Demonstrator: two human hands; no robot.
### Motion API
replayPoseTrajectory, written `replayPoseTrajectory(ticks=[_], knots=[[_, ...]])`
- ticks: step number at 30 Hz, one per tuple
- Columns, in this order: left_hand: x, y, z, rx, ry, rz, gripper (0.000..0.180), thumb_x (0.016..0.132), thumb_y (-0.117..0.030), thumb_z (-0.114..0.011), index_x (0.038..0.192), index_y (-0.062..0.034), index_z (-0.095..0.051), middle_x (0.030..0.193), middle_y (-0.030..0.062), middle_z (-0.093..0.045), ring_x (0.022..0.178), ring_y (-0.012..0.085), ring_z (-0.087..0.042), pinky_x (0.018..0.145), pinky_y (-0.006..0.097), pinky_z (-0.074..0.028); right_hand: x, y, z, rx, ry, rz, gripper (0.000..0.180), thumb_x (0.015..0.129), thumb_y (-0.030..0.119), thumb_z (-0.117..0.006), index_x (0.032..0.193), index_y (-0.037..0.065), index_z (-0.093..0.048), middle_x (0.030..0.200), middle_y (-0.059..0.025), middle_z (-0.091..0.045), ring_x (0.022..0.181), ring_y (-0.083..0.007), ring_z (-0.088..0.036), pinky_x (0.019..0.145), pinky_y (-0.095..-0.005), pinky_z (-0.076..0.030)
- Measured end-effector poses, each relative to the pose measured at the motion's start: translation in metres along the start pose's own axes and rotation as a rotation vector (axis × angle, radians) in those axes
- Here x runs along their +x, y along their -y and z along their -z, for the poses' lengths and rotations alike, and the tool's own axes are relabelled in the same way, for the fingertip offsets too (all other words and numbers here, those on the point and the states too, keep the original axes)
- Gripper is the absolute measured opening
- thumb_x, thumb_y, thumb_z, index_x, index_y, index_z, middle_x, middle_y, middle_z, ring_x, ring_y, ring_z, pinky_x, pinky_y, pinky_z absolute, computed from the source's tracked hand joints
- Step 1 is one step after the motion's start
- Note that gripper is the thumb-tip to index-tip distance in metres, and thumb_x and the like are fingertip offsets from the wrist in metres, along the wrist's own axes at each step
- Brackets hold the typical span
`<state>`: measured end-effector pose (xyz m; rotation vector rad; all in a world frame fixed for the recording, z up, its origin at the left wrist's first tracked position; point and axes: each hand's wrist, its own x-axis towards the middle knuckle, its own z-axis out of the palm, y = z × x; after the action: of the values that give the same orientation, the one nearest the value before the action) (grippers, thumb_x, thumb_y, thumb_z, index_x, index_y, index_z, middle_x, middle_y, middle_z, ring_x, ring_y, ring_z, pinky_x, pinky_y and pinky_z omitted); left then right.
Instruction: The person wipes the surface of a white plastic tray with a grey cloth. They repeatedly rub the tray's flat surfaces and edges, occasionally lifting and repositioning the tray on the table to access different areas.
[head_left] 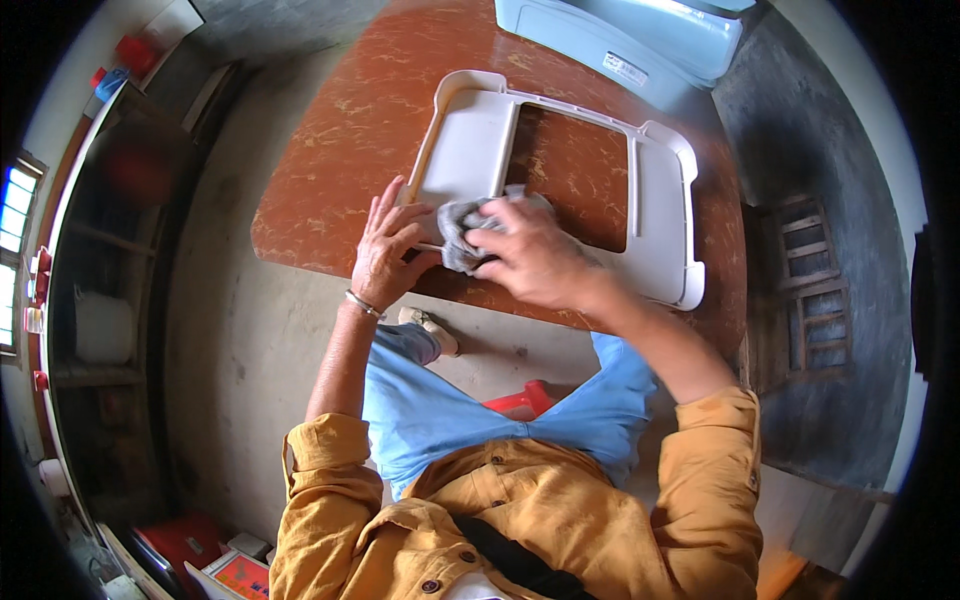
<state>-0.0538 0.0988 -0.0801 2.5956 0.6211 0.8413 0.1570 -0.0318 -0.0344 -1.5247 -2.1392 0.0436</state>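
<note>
A white plastic frame-like panel (663, 205) with raised corners and a rectangular opening lies on the reddish-brown table (330, 170). My left hand (388, 248) grips its near left corner, thumb low and fingers bent over the edge. In my right hand (540, 255) is a crumpled grey cloth (460, 235), pressed on the panel's near side by the opening. The right hand is slightly blurred. Its fingers wrap over the cloth and hide part of the panel's near edge.
A light blue plastic bin (640, 50) stands at the table's far edge. Shelving (105, 240) runs along the left, and a wooden rack (810, 280) is by the right wall. Something red (522, 400) sits below, between my legs.
</note>
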Motion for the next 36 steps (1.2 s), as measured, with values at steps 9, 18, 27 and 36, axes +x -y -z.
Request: replayPoseTrajectory(ticks=[9,18,27,36], knots=[[-0.001,-0.012,0.003,-0.046,-0.023,0.077,0.034,0.064,-0.022,-0.086,0.071,-0.0085,-0.055,0.113,0.0018,-0.063,0.142,0.0306,-0.031,0.112,0.065,-0.021,-0.071,-0.029,0.060,-0.074,0.231,-0.050,0.034,0.081,-0.005,-0.048,0.095,0.013,-0.073,0.112,-0.0132,-0.057,0.113,-0.0299,-0.053,0.093,-0.0438,-0.045],[0.008,-0.012,-0.002,-0.097,0.014,0.056,0.034,0.065,-0.019,-0.086,0.070,-0.0066,-0.055,0.113,0.0043,-0.063,0.142,0.0348,-0.030,0.113,0.062,-0.022,-0.051,-0.025,0.074,-0.116,0.222,-0.121,0.016,0.077,0.007,-0.068,0.091,0.013,-0.073,0.105,-0.0065,-0.057,0.102,-0.0226,-0.055,0.084,-0.0417,-0.043],[0.003,-0.006,0.004,-0.056,-0.042,0.091,0.037,0.060,-0.013,-0.086,0.068,-0.0063,-0.051,0.110,0.0043,-0.065,0.142,0.0329,-0.031,0.114,0.064,-0.019,-0.063,-0.005,0.006,-0.279,-0.008,-0.001,0.021,0.086,0.024,-0.061,0.105,0.019,-0.068,0.123,-0.0068,-0.053,0.114,-0.0253,-0.048,0.087,-0.0425,-0.042],[0.005,-0.006,0.005,-0.106,0.003,0.084,0.039,0.060,-0.007,-0.086,0.067,-0.0064,-0.048,0.115,0.0059,-0.064,0.143,0.0338,-0.028,0.118,0.059,-0.017,-0.108,-0.031,0.116,-0.044,0.067,-0.501,0.017,0.088,0.011,-0.062,0.104,0.010,-0.069,0.104,-0.0133,-0.059,0.094,-0.0305,-0.061,0.082,-0.0393,-0.051]])
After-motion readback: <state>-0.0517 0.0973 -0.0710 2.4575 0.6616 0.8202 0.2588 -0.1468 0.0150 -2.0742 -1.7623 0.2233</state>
